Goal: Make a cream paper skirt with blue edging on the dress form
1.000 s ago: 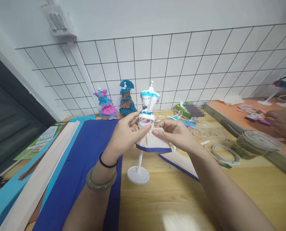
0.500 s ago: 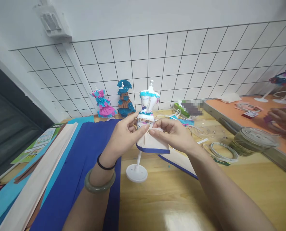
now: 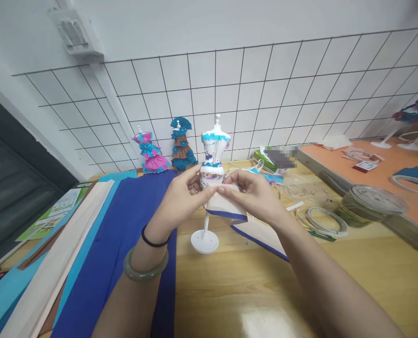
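Observation:
A small white mannequin (image 3: 215,150) on a round-based stand (image 3: 205,241) has scraps of blue, purple and brown stuck around its chest, waist and hips. Against its lower end lies a cream crepe paper strip (image 3: 226,203) with a dark blue edge. My left hand (image 3: 188,190) is closed at the hips, its thumb pinching the strip's top edge. From the other side my right hand (image 3: 253,192) pinches the same edge, thumb tip close to the left thumb. The fingers behind the mannequin are partly hidden. Another length of cream paper with blue edging (image 3: 261,237) lies under my right forearm.
Long blue paper sheets (image 3: 124,225) and a cream strip (image 3: 59,253) cover the left side. Two dressed mannequins (image 3: 152,155) stand by the grid wall. To the right are a wire coil (image 3: 327,222), a clear lidded tub (image 3: 369,206) and an orange board (image 3: 371,171).
The mannequin now stands more upright, its base shifted slightly right and away from me. The cream strip's lower edge has lifted and folded. At the far right, a person's hand has left view.

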A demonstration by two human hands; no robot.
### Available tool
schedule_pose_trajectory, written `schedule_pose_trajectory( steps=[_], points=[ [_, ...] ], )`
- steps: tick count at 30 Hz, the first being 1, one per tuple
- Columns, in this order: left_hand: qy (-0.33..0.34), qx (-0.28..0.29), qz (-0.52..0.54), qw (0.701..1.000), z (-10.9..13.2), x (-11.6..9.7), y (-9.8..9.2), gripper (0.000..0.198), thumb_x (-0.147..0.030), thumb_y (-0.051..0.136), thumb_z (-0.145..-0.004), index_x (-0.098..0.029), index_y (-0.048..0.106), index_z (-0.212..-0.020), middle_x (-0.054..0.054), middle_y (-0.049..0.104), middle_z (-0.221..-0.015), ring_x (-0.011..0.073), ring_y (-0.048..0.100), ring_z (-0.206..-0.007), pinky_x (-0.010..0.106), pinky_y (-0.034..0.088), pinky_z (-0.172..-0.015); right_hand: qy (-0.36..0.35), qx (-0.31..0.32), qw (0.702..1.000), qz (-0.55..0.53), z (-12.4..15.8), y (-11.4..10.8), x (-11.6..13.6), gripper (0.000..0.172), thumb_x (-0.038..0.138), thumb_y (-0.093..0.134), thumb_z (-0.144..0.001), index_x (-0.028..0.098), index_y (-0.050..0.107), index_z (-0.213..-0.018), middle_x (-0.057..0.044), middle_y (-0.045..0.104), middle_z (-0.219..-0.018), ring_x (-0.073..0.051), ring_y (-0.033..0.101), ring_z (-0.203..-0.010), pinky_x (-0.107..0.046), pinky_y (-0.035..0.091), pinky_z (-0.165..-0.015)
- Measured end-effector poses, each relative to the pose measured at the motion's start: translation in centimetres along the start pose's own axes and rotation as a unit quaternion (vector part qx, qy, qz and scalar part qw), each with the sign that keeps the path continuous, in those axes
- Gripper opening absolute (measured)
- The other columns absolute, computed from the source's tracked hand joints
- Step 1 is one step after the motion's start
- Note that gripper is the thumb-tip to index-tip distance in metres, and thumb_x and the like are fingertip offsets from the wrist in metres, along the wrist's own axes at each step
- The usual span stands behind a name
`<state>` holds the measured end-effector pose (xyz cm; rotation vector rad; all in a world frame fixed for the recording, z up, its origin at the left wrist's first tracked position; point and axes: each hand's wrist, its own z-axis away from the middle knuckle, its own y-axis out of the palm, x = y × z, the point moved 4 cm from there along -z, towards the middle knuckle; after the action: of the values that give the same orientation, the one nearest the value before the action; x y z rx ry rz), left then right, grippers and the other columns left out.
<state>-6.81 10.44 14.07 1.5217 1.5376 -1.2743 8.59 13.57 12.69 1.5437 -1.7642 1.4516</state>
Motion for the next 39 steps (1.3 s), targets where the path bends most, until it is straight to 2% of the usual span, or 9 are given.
schedule_pose_trajectory(
  steps=[6, 13, 19, 29, 33, 39],
  points=[
    [0.008, -0.025, -0.014, 1.0, -0.2, 0.3, -0.3, 0.043, -0.021, 0.064, -0.077, -0.018, 0.054, -0.119, 0.008, 0.065, -0.11, 0.0232, 0.059, -0.103, 0.032, 0.049, -0.084, -0.009, 0.065, 0.995, -0.074, 0.1, -0.2, -0.2, 0.025, 0.041, 0.062, -0.08, 0.016, 0.064, -0.082, -0.004, 0.065, -0.078, -0.014, 0.055, -0.069, -0.025, 0.042, -0.059],
    [0.005, -0.037, -0.035, 0.999, -0.2, 0.3, -0.3, 0.046, -0.02, 0.063, -0.076, -0.018, 0.052, -0.121, 0.008, 0.064, -0.112, 0.0222, 0.059, -0.103, 0.03, 0.049, -0.082, -0.037, 0.102, 0.99, -0.091, 0.4, -0.6, 0.7, 0.021, 0.035, 0.056, -0.085, 0.017, 0.067, -0.088, -0.005, 0.066, -0.085, -0.016, 0.057, -0.076, -0.028, 0.045, -0.065],
    [0.003, -0.019, -0.027, 0.999, -0.2, 0.4, -0.2, 0.045, -0.022, 0.063, -0.077, -0.018, 0.052, -0.12, 0.008, 0.064, -0.112, 0.0221, 0.06, -0.1, 0.03, 0.05, -0.078, -0.057, 0.096, 0.991, -0.075, 0.6, -0.7, 0.8, 0.02, 0.034, 0.058, -0.085, 0.018, 0.068, -0.091, -0.005, 0.068, -0.089, -0.017, 0.059, -0.08, -0.03, 0.046, -0.07],
    [0.022, -0.033, -0.042, 0.998, -0.1, -0.1, -0.1, 0.044, -0.02, 0.064, -0.076, -0.017, 0.054, -0.118, 0.008, 0.064, -0.112, 0.02, 0.06, -0.099, 0.028, 0.047, -0.078, -0.121, 0.076, 0.989, -0.044, 0.6, -0.9, 1.7, 0.014, 0.029, 0.06, -0.084, 0.02, 0.071, -0.088, -0.004, 0.07, -0.089, -0.016, 0.062, -0.082, -0.029, 0.047, -0.072],
    [0.021, -0.038, -0.048, 0.998, -0.1, -0.4, -0.1, 0.041, -0.019, 0.064, -0.076, -0.017, 0.055, -0.116, 0.008, 0.065, -0.111, 0.0197, 0.061, -0.096, 0.027, 0.047, -0.075, -0.094, 0.066, 0.991, -0.071, 0.4, -0.8, 1.3, 0.014, 0.031, 0.063, -0.081, 0.02, 0.07, -0.085, -0.004, 0.07, -0.086, -0.017, 0.062, -0.08, -0.03, 0.048, -0.071],
    [0.025, -0.039, -0.031, 0.998, 0.0, -0.2, 0.0, 0.044, -0.02, 0.065, -0.076, -0.016, 0.054, -0.119, 0.008, 0.065, -0.112, 0.0208, 0.06, -0.1, 0.028, 0.048, -0.078, -0.032, 0.057, 0.988, -0.138, 0.2, -0.4, 0.6, 0.018, 0.035, 0.069, -0.075, 0.017, 0.066, -0.079, -0.003, 0.066, -0.076, -0.013, 0.057, -0.068, -0.026, 0.045, -0.059]
  ],
)
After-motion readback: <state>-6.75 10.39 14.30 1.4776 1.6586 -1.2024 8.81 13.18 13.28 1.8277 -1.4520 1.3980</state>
